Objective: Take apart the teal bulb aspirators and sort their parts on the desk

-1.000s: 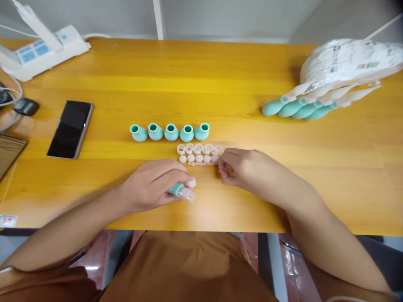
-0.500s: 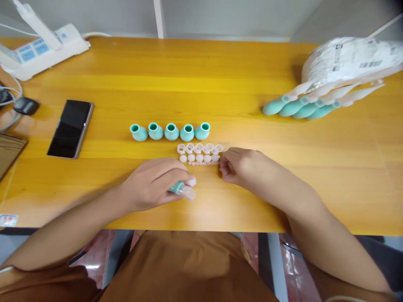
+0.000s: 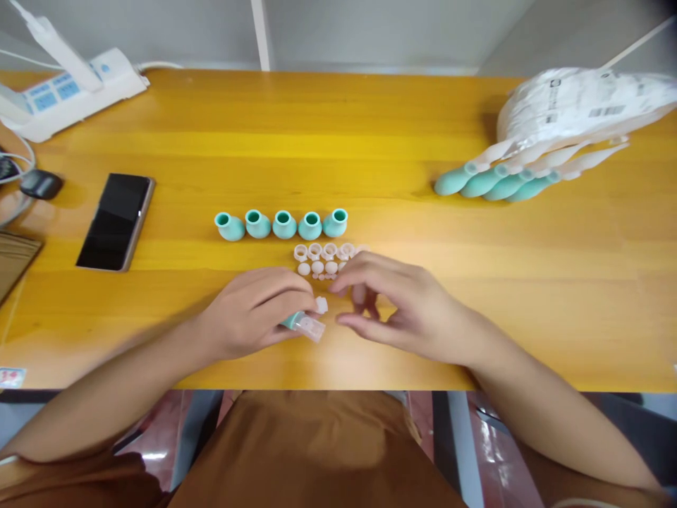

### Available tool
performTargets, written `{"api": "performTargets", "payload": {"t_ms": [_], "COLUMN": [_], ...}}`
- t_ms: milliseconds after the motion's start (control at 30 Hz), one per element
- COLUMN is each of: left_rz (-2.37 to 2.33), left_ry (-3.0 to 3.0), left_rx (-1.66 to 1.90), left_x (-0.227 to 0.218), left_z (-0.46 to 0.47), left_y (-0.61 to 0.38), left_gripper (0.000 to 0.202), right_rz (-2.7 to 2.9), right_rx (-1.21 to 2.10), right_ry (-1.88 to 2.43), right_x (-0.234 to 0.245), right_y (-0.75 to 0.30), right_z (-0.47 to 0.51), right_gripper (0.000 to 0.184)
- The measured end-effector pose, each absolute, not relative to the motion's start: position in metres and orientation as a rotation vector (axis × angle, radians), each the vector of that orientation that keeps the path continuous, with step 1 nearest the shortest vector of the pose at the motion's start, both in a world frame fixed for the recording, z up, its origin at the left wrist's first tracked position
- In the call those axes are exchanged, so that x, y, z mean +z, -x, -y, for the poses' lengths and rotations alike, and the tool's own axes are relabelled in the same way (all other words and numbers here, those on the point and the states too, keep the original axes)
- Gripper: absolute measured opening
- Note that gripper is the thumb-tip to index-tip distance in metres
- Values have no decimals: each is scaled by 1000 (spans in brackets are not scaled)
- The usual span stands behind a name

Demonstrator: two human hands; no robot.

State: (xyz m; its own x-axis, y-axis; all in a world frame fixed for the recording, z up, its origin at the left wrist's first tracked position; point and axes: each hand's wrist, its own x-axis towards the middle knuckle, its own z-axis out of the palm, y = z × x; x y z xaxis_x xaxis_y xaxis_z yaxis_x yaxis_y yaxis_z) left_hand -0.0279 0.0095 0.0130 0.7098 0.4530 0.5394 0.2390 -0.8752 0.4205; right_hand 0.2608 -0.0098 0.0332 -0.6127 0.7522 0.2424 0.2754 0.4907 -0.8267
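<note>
My left hand (image 3: 264,307) is closed around a teal bulb (image 3: 292,319), mostly hidden in the palm, with a clear plastic fitting (image 3: 311,327) sticking out of it to the right. A small white piece (image 3: 321,305) shows at the left fingertips, beside the fitting. Just to the right, my right hand (image 3: 391,300) has thumb and index finger apart, with nothing visible between them. It partly covers the small-part rows: clear ring-shaped collars (image 3: 315,252), white balls (image 3: 317,268) and tiny pinkish pieces (image 3: 321,277).
Several open-necked teal bulbs (image 3: 284,226) stand in a row behind the small parts. At back right lie several teal bulbs with long clear tips (image 3: 494,182), against a white plastic bag (image 3: 576,109). A phone (image 3: 113,222) lies left, below a power strip (image 3: 79,95).
My right hand has moved left from the right end of the small-part rows, and its fingers have spread. My left hand keeps hold of the teal bulb. The view has shifted slightly.
</note>
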Motion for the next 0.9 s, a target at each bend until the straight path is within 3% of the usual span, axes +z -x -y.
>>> {"api": "performTargets", "payload": {"t_ms": [200,433,667,900], "left_rz": [-466,-447,-505,-465], "left_ry": [-2534,-2393,-2487,-2511], "left_rx": [956,1031,1056,1042], "left_x": [11,14,14,13], "left_z": [-7,-4,-7,-9], "left_y": [27,23,28,28], "left_gripper": [20,20,16,18], "right_rz": [1980,2205,2278,2508], "right_rx": [1237,1180,737,642], "right_ry": [745,701,1237,1341], "right_x": [13,29,47,37], "right_y": [-244,-259,-299,-304], "right_z": [13,5,-13,-19], "right_gripper": [21,12,12,20]}}
